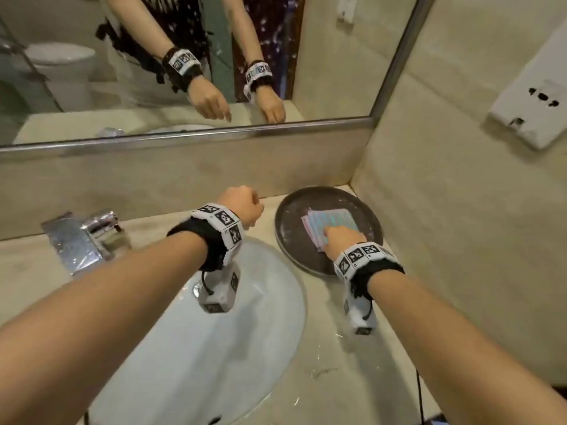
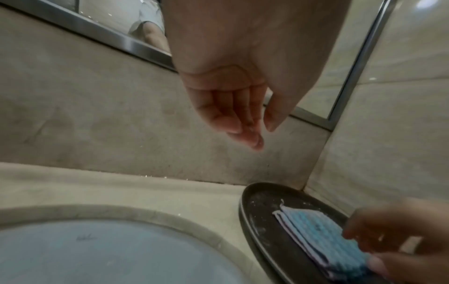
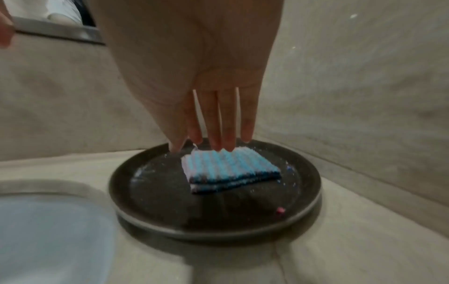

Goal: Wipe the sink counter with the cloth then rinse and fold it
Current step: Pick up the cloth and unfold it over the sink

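Observation:
A folded cloth with blue and white stripes lies on a dark round plate in the counter's back right corner. My right hand reaches down onto it. In the right wrist view its fingers are straight, and the tips touch the far edge of the cloth on the plate. My left hand hovers above the counter behind the sink, left of the plate. Seen from the left wrist, the left hand hangs with loosely curled fingers and holds nothing; the cloth lies lower right.
A white oval sink is set into the beige stone counter. A chrome faucet stands at the left. A framed mirror runs along the back wall. A white socket plate is on the right wall, which closes off the corner.

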